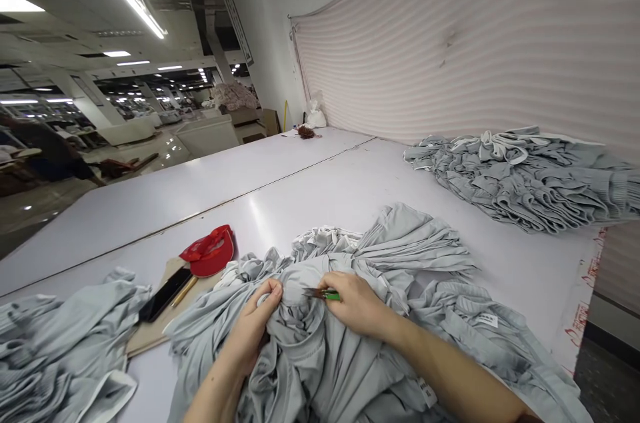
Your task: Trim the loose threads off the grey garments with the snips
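Note:
A light grey garment (345, 356) lies bunched in front of me, its gathered part between my hands. My left hand (257, 316) is closed on a fold of it, thumb on top. In my right hand (353, 303) are small thread snips (320, 293) with a green handle, gripped in closed fingers. Their dark blades point left and sit right at the fabric; whether they touch it I cannot tell. More grey cloth (415, 236) spreads just behind, and another grey garment (485, 330) with a white label lies to the right.
On a cardboard piece (150, 340) to the left are a red cap (210, 251), a black phone-like object (165, 294) and a pencil-like stick (184, 291). Grey garments lie at far left (65, 343) and in a heap (525, 176) at back right. A striped sheet (450, 63) hangs behind the white table (310, 173).

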A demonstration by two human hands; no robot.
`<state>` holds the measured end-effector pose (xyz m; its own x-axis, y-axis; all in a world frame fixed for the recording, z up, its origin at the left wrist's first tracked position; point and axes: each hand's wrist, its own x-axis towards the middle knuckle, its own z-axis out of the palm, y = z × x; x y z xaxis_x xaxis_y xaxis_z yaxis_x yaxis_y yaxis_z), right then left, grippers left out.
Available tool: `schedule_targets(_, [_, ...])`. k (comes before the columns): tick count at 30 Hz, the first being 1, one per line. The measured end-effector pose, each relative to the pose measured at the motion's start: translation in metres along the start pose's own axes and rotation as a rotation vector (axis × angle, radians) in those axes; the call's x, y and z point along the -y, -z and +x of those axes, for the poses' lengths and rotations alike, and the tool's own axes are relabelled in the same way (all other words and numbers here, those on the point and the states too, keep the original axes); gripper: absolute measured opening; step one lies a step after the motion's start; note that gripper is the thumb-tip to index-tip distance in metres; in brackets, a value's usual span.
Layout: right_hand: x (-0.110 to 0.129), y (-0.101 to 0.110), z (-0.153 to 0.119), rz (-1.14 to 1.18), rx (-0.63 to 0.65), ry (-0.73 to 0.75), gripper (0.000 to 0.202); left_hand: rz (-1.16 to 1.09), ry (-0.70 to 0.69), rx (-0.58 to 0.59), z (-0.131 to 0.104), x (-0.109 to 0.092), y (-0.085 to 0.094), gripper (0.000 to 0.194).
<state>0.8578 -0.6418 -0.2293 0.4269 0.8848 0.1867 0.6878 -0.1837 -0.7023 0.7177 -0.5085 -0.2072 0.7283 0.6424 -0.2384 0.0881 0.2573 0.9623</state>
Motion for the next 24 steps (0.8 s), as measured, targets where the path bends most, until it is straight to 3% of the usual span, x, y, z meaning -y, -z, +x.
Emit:
schedule_targets(6, [0.001,0.004,-0.008,-0.036,-0.074,0.128,0.017,-0.072,0.058,0.023,0.006,0.004,0.0,0.037])
schedule_targets(11, [-0.016,0.009,-0.009,-0.207,-0.204,-0.129,0.014,-0.013,-0.088,-0.103,0.019,0.0,0.002,0.041])
schedule_targets(14, [-0.026,0.012,-0.01,-0.127,-0.143,-0.177,0.008,0.239,-0.211,-0.095,0.04,-0.001,-0.004,0.032])
schedule_targets(19, [-0.026,0.009,-0.014,0.003,-0.159,-0.024,0.026,0.864,-0.307,0.075,0.078,-0.005,-0.036,0.036])
schedule_targets(22, [-0.023,0.01,-0.019,-0.073,-0.153,0.089,0.027,0.976,-0.332,0.086,0.085,-0.006,-0.042,0.01])
schedule_targets(24, [-0.021,0.011,-0.022,-0.16,-0.158,0.177,0.025,0.965,-0.348,0.004,0.082,-0.003,-0.035,0.008])
